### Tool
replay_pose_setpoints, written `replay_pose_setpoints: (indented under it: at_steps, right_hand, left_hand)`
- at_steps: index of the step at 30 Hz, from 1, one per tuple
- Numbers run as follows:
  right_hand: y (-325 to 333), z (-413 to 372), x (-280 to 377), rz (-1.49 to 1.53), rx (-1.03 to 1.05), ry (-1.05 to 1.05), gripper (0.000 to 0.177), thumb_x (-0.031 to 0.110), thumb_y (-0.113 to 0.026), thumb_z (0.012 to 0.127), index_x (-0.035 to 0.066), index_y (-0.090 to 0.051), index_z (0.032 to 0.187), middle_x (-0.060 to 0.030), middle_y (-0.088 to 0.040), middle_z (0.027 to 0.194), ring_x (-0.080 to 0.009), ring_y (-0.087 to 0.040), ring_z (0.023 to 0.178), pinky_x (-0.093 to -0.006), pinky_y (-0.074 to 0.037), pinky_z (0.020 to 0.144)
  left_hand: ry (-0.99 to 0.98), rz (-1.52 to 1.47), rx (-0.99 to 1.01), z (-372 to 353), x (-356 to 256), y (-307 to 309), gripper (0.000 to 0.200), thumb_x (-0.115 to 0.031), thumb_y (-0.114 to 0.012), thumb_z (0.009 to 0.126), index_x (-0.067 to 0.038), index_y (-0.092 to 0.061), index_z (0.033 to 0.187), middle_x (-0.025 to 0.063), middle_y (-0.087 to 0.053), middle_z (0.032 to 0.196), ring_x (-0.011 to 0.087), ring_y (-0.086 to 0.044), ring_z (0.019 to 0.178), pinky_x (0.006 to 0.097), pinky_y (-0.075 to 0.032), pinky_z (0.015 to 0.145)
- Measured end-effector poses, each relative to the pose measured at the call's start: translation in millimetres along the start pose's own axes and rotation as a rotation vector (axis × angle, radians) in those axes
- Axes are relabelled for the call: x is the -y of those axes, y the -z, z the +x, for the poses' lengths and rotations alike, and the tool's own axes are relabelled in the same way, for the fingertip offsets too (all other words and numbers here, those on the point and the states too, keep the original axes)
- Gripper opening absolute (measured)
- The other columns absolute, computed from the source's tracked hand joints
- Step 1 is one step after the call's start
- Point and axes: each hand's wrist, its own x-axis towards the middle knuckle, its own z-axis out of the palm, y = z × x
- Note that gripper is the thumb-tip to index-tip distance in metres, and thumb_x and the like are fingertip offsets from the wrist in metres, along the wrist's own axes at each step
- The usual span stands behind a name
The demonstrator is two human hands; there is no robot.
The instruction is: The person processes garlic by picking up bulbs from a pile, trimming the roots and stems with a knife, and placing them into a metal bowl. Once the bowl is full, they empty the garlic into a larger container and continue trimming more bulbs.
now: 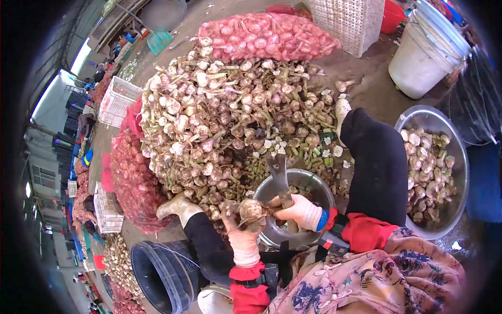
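A garlic bulb with dirty roots is in my left hand, the fingers closed around it. My right hand grips the handle of a broad-bladed knife, its blade pointing away from me. Both hands wear pale gloves or wraps and are close together over the near side of a metal bowl, whose contents are partly hidden. Beyond the bowl lies a large heap of garlic bulbs with stems, and cut scraps lie around its near edge.
A metal basin of trimmed garlic stands right of my leg. Red mesh sacks border the heap. A black bucket is at lower left. White buckets, a woven basket and white crates stand around.
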Motion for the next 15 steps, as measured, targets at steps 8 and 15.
replay_pose_setpoints:
  at_steps: [8, 15]
  right_hand:
    - [9.1, 4.6, 0.9, -1.144, -0.141, 0.343, 0.031, 0.013, -0.069, 0.07, 0.009, -0.062, 0.1, -0.0111, -0.06, 0.084, -0.0265, -0.062, 0.081, -0.0349, -0.05, 0.073]
    - [3.4, -3.8, 9.7, -1.458, 0.102, 0.315, 0.016, 0.01, -0.061, 0.07, 0.009, -0.06, 0.085, -0.0115, -0.057, 0.091, -0.0318, -0.061, 0.084, -0.042, -0.049, 0.072]
  left_hand:
    - [0.254, -0.267, 0.166, -1.9, 37.8, 13.0, 0.079, 0.005, -0.076, 0.065, -0.013, -0.035, 0.13, 0.0093, -0.054, 0.115, 0.0242, -0.056, 0.102, 0.039, -0.05, 0.087]
    - [0.127, -0.123, 0.344, -2.6, 69.5, 37.9, 0.073, -0.007, -0.08, 0.067, -0.008, -0.037, 0.126, 0.008, -0.06, 0.102, 0.0196, -0.058, 0.099, 0.0343, -0.053, 0.083]
